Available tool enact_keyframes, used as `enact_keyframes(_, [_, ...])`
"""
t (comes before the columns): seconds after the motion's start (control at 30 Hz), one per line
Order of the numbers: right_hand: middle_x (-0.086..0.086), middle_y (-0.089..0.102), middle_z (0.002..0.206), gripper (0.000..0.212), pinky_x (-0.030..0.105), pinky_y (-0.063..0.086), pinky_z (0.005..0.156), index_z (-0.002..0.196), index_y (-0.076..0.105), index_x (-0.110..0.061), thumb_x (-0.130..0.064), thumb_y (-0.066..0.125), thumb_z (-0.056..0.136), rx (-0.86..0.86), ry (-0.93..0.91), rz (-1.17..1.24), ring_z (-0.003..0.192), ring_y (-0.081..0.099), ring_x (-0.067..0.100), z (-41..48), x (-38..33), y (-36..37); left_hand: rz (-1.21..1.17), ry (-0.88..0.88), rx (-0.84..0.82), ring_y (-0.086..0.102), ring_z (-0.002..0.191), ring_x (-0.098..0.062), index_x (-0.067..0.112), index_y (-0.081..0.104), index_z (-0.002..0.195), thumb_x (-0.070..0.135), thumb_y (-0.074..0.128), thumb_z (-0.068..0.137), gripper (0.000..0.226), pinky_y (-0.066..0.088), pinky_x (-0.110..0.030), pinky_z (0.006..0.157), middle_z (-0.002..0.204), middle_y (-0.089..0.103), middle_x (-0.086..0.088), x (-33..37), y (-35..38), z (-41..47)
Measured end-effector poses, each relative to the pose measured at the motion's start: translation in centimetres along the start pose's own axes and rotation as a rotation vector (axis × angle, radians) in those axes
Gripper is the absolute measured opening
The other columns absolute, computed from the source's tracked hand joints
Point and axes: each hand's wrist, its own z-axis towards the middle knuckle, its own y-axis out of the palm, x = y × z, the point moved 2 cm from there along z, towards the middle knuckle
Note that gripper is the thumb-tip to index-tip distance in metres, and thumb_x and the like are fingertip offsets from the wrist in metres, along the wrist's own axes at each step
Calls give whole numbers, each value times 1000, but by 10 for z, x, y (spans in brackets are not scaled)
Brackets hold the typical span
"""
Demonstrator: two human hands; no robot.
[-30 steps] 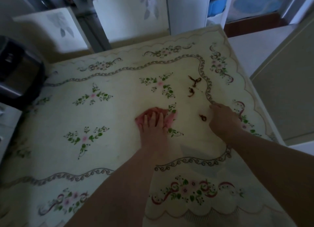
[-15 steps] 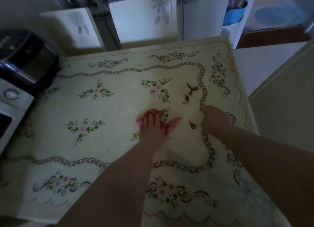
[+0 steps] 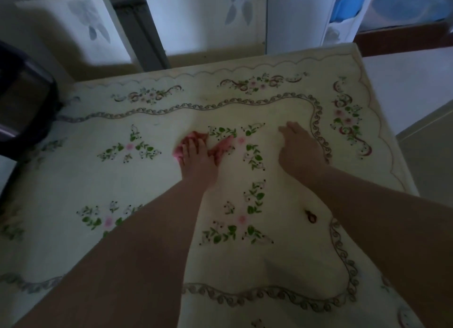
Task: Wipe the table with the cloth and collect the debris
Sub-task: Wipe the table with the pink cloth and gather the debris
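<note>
Pink cloth: flat on the floral-covered table under your left hand, whose straight, spread fingers press it down, with the cloth showing beyond the fingertips.
Your right hand: palm down just right of the cloth, fingers extended, gripping nothing visible.
Brown debris scrap: between your forearms.
Change: both hands now lie farther up the table, and two scraps no longer show.

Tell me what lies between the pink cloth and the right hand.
Head view: only bare tablecloth with its printed flower sprig lies between the pink cloth and the right hand. The one dark scrap sits nearer, beside the right forearm.
</note>
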Motion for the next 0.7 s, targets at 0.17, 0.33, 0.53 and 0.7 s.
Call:
enact_keyframes(0.17, [8,26,154,53,42,27,113,147,29,-12,-13,37,95,51,118,-49,143,23,24,47,4,-6,-9,13,13,-2,148,-34,6,6,151,31,29,99,62,2,-49,120,160,0,-18,-4,-15,63])
enact_keyframes(0.33, [8,36,148,46,45,36,104,140,38,-12,-20,42,94,35,274,-232,139,30,30,64,29,-6,56,41,98,6,147,-33,8,13,151,39,27,98,63,5,-52,118,159,8,-17,5,-24,113])
enact_keyframes(0.53, [18,59,107,35,34,34,67,117,52,-9,-12,28,92,107,224,-309,97,59,33,77,38,-4,101,243,115,4,148,-29,17,7,153,42,18,98,61,5,-52,119,161,3,-7,30,-27,146])
enact_keyframes(0.7, [17,59,107,34,33,38,68,122,50,-12,-16,30,95,141,128,-331,95,60,34,69,42,-9,126,339,85,3,149,-26,16,6,153,36,19,101,57,5,-47,120,162,3,-5,54,-25,155])
